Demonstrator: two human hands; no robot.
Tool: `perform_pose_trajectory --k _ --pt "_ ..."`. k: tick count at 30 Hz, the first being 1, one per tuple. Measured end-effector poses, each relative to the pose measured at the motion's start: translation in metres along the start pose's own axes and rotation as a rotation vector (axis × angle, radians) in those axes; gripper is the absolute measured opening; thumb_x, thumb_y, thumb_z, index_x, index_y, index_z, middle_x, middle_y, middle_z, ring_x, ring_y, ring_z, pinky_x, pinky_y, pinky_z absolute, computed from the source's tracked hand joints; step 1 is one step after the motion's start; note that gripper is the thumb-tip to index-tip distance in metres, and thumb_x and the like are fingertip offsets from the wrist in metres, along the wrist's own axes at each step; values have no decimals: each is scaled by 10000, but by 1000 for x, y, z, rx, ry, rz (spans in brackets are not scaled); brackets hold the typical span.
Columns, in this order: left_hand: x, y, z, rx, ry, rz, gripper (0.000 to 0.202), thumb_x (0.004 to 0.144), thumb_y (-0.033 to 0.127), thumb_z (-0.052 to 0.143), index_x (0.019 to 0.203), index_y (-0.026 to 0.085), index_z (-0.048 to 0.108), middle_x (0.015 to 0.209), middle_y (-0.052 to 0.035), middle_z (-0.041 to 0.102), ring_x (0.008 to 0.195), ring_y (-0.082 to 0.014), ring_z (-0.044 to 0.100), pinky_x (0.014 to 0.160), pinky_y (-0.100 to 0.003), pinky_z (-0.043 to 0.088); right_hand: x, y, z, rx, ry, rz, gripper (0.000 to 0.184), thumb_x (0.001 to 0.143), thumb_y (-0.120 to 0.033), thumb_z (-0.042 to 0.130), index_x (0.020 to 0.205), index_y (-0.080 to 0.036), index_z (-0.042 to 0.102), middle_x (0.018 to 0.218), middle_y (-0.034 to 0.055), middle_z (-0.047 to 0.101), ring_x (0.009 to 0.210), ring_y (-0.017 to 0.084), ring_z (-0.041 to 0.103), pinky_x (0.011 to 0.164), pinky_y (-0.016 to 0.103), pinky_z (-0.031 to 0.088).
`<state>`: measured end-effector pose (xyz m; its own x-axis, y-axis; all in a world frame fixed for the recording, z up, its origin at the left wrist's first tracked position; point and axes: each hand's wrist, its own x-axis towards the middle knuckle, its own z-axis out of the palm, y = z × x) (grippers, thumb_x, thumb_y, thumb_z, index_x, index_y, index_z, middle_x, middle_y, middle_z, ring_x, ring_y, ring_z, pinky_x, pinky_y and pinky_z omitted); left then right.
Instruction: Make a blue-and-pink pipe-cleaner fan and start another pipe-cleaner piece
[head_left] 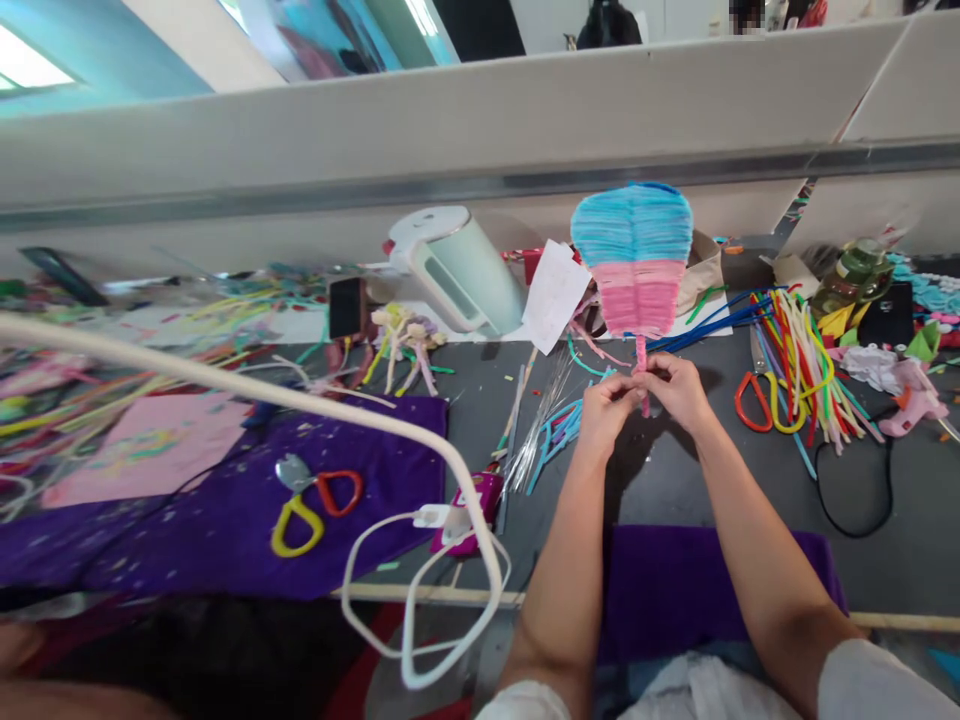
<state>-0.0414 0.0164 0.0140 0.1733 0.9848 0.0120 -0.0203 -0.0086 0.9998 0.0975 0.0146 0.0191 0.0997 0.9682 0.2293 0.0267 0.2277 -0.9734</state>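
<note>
Upright above the dark table stands a fan [634, 258] made of pipe cleaners, blue on top and pink below. Its thin pink handle [641, 352] is pinched low down by both hands. My left hand [609, 405] is closed on the handle from the left, with thumb and finger together. From the right, my right hand [676, 385] grips the same handle just above. A short pink end sticks out under the fingers. Left of my left hand lie light blue pipe cleaners [561, 432] and thin silver wires [536, 415].
Red-and-yellow scissors [772, 400] and a bundle of coloured pipe cleaners [802, 360] lie at right. A pale kettle [461, 270] stands behind. At left, a purple cloth [397, 460] bears more scissors [304, 500]. A white curved tube [360, 420] crosses the front, beside a cable [360, 580].
</note>
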Motion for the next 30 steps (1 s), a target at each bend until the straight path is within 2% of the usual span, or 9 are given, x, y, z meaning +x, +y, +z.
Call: perform_pose_trajectory --k 3,7,11,17,23,26,30 --pt "0 3 1 -71 -55 -49 262 662 380 776 764 145 720 538 38 521 447 -67 386 431 -212 276 0 -5 -4 74 -49 18 184 732 -372 713 711 -196 666 674 -23 623 595 120 550 601 254 436" --pt "-1 10 -1 -130 -135 -98 335 693 464 763 720 138 688 533 21 531 452 -77 430 404 -203 286 0 -6 -8 87 -81 31 196 737 -377 703 726 -185 662 641 -31 610 576 106 529 597 243 432" --pt "-1 13 -2 -125 -164 -108 338 672 455 785 714 139 674 513 29 518 435 -71 415 389 -198 270 2 -3 -11 89 -71 74 240 719 -409 707 726 -178 643 621 -36 592 573 106 521 576 237 442" --pt "3 9 0 -44 -65 -76 274 663 387 770 716 132 683 502 30 542 412 -59 374 401 -207 241 6 4 -14 -38 -46 26 234 734 -409 689 730 -179 644 630 -29 599 568 112 510 548 235 429" --pt "4 11 5 -36 8 -65 222 675 359 720 702 140 697 461 45 511 389 -60 325 418 -224 211 10 10 -14 -199 23 12 246 747 -431 662 758 -187 639 663 -8 637 603 141 537 590 256 440" --pt "6 7 9 8 65 -17 158 681 310 699 686 152 706 516 24 579 433 -79 403 460 -229 285 10 9 -13 -279 64 -7 245 763 -438 637 746 -194 623 673 -8 644 607 140 535 611 258 430" --pt "9 -2 15 134 182 128 139 713 281 684 630 169 688 609 -7 652 588 -138 563 598 -260 413 9 6 -9 -388 133 -39 263 775 -445 623 683 -206 563 652 -18 621 602 137 519 620 262 409"
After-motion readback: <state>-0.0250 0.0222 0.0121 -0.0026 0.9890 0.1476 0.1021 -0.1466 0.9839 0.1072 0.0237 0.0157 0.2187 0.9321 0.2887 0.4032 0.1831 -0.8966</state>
